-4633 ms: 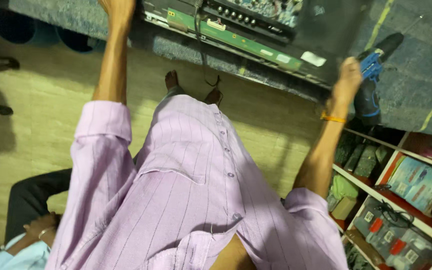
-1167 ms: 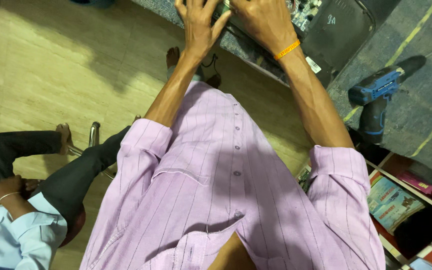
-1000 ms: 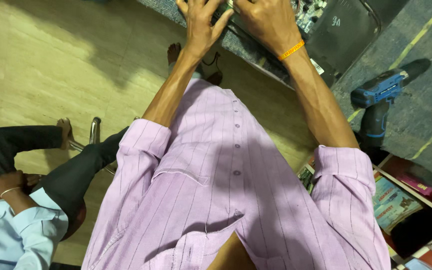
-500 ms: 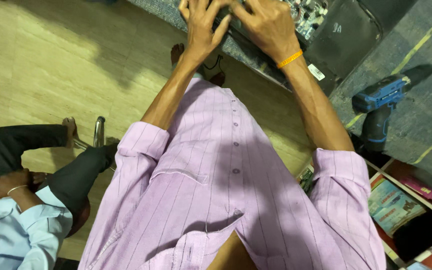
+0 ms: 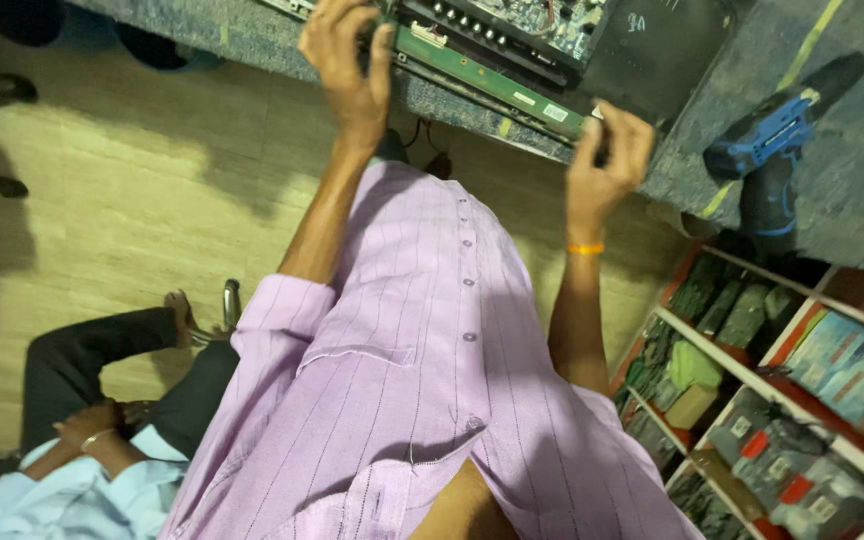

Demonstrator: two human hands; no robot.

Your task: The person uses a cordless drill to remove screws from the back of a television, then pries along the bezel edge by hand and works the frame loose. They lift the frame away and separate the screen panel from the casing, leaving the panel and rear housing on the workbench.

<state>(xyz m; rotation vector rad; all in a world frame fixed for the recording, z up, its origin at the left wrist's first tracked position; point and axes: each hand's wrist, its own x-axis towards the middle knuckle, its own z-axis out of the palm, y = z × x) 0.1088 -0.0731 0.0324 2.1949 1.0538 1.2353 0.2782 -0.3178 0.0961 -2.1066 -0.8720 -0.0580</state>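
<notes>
Shirt (image 5: 422, 380): lilac, thin dark pinstripes. Wristband (image 5: 584, 248): orange. Circuit board strip (image 5: 492, 82): green. Drill (image 5: 767, 160): blue body, black grip. Bench mat (image 5: 852, 130): grey, yellow lines. Floor (image 5: 142, 200): pale tan wood grain. Shelf frame (image 5: 752, 370): white over red. Seated person's shirt (image 5: 62, 500): light blue; trousers (image 5: 102, 360): black.

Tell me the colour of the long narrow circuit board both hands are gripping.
Green long narrow circuit board, clearest in the head view.

Dim indoor light; a bright patch falls on the wooden floor (image 5: 142, 190), long soft shadows cross it. Edges bend; the shelf (image 5: 802, 400) looks slightly blurred.
</notes>
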